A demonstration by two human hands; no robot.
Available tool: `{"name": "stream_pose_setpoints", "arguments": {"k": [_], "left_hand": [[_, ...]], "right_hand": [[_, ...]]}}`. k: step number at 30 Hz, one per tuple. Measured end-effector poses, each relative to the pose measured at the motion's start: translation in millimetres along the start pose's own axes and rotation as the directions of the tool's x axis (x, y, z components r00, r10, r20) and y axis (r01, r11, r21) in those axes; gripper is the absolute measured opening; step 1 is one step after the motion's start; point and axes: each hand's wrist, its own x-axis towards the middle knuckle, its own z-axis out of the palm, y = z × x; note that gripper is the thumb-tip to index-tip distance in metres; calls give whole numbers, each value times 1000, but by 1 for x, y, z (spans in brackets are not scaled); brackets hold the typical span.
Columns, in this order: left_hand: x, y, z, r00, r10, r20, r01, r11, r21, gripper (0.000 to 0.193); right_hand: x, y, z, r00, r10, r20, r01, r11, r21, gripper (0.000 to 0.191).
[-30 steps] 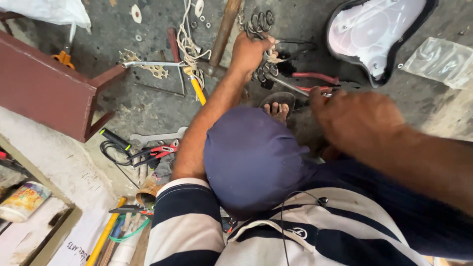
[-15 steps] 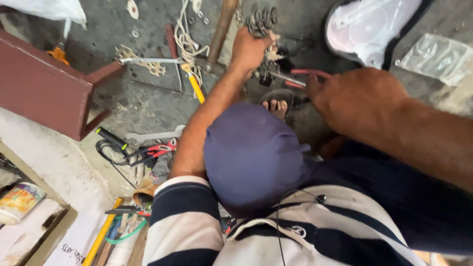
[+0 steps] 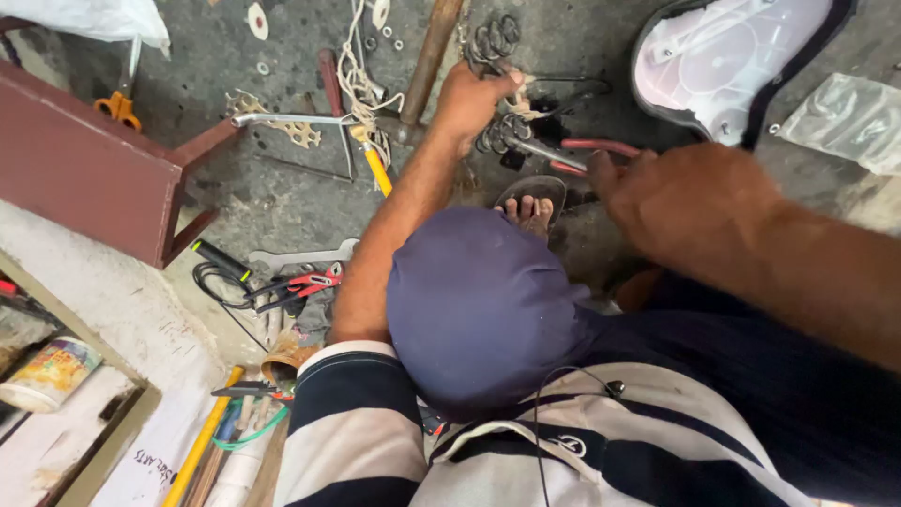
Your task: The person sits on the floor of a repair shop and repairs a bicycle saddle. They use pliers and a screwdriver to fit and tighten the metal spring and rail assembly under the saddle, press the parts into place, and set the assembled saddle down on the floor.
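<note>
**Packages and labels in view**

Lower left: a cylindrical tin (image 3: 47, 374) with a colourful printed label, lying on its side. Bottom left: a white sheet (image 3: 160, 441) bearing dark lettering. Right edge: a clear plastic bag (image 3: 845, 122) on the grey floor. Top left: a white plastic bag (image 3: 94, 17).

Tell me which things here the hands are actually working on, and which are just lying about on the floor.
In hand:
left hand on dark coiled metal springs
right hand on red-handled pliers

Lying about:
orange-handled scissors
silver spanner
white plastic cover
clear plastic bag
small red-handled pliers
</note>
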Motion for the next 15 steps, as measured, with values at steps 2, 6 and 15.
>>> {"name": "stream_pose_setpoints", "arguments": {"k": [2,6,15], "left_hand": [[-8,9,-5,992,-92,86,106,981,-166,31],[-24,20,-16,969,7,245,149,777,-611,50],[-13,-16,14,960,208,187,-76,838,-540,46]], "right_hand": [[-2,-4,2,999,22,38,-25,997,77,72],[-8,-6,11,993,111,46,-118,972,205,105],[-21,-18,21,971,199,130,-212,972,99,74]]}}
